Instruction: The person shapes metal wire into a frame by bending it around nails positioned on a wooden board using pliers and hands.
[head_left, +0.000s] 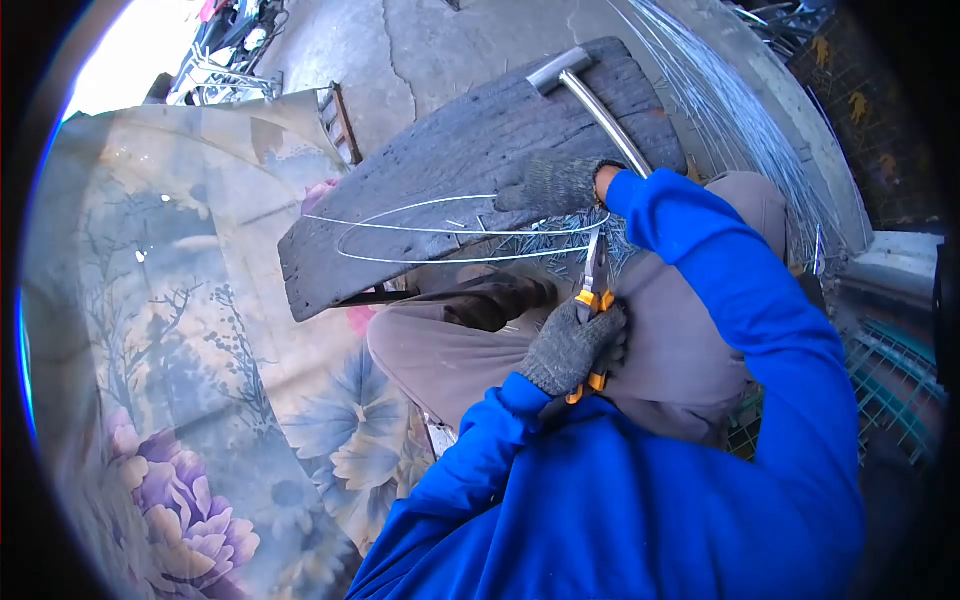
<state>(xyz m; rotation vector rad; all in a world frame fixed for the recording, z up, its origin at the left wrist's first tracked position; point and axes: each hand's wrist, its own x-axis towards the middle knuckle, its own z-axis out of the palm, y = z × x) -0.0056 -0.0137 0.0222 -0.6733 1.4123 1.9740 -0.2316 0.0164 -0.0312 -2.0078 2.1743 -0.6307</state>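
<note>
In the head view, my left hand [572, 348], in a grey knit glove, is closed around pliers [594, 290] with orange-and-black handles. Their jaws point away from me and meet a thin, shiny wire [430, 230] near its right-hand bend. The wire forms long, narrow loops stretching left over a dark wooden plank [400, 200]. My right hand [550, 185], gloved too, lies above the plank with its fingers around the wire; the fingertips are partly hidden. Short cut wire pieces [545, 240] are heaped under the jaws.
A metal hammer [605, 115] rests on the plank beyond my right hand, its handle end behind my sleeve. Long loose wires [720, 100] fan across the concrete floor [450, 50] at the upper right. Floral sheeting [200, 330] covers the left side. Green wire mesh [890, 380] stands at the right.
</note>
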